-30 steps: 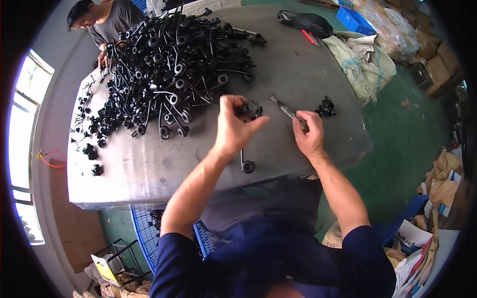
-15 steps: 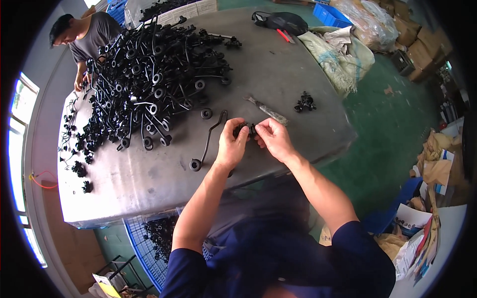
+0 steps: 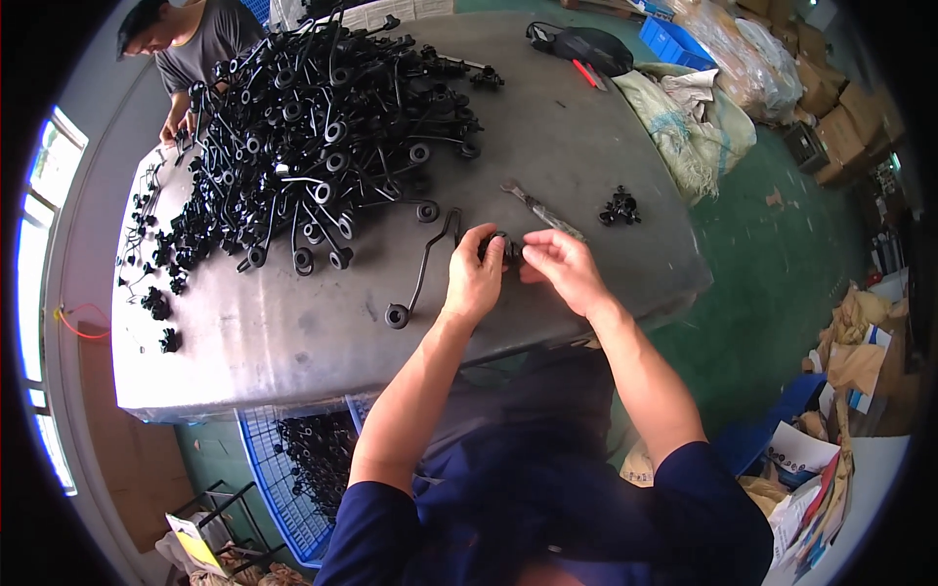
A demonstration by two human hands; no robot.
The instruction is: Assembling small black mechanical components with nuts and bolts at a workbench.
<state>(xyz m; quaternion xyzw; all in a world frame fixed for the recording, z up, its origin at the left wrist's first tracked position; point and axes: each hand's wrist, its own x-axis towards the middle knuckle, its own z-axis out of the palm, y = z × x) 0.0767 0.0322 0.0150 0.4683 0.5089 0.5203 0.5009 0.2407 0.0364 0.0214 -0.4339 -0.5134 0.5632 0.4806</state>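
Observation:
My left hand (image 3: 475, 276) is closed around a small black part (image 3: 510, 251) near the table's front edge, its fingers hiding much of it. Close by on the right, my right hand (image 3: 567, 272) holds its thumb and fingertips pinched together beside that part; what sits between them is too small to make out. Just left of my hands lies a bent black rod (image 3: 424, 269) with a round rubber end. Beyond my right hand is a pair of pliers (image 3: 532, 203). A small cluster of black parts (image 3: 619, 207) rests farther right.
A large heap of black rods with ring ends (image 3: 322, 146) covers the table's (image 3: 264, 352) far left. A co-worker (image 3: 210, 44) stands behind it. Red-handled pliers (image 3: 590, 75), a black pouch (image 3: 581, 47) and a woven sack (image 3: 684, 127) lie at the far right. A blue crate (image 3: 278, 479) stands below the front edge.
The view has shifted slightly, so the table items appear farther right. My right fingertips have drawn a little away from the part in my left hand.

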